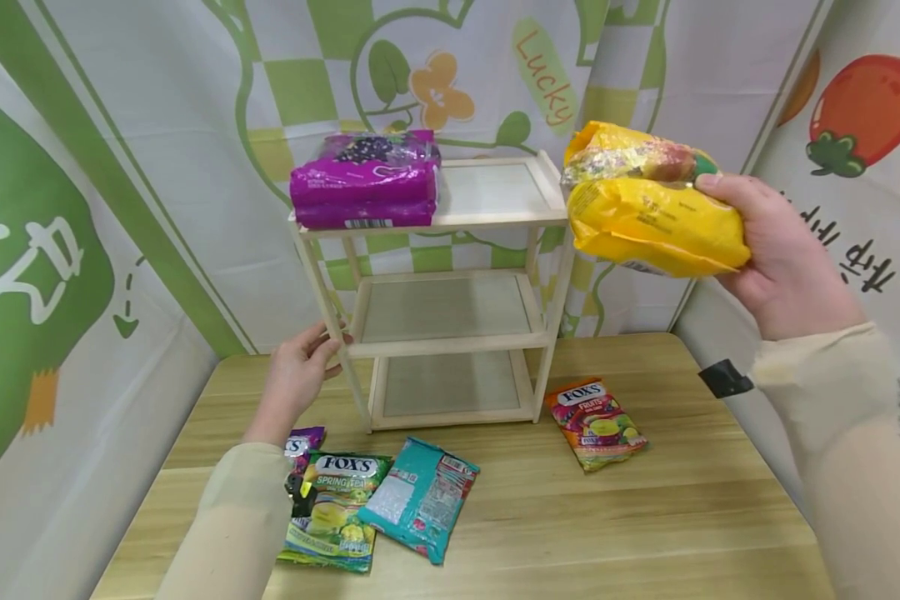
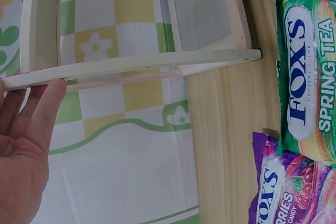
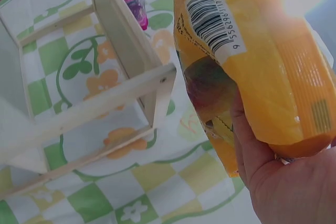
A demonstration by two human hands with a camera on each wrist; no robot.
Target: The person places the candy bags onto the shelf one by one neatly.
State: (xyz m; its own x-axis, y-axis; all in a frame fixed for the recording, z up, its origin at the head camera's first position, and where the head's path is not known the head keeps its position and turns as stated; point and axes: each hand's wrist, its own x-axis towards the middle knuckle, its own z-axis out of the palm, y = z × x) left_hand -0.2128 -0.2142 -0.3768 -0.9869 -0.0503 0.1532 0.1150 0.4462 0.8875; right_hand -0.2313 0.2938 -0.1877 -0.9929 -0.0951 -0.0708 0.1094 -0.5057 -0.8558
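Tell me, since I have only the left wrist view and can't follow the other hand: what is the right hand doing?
Observer: The right hand grips a yellow bag.
Operator: My picture cuts off the upper part of the rack. Is anything up there?
Observer: Yes, a purple bag sits on the top shelf, toward its left end in the head view.
Operator: And is there any packet on the table by the rack's other end?
Observer: Yes, a Fox's Fruits packet lies there, label up, to the right of the rack in the head view.
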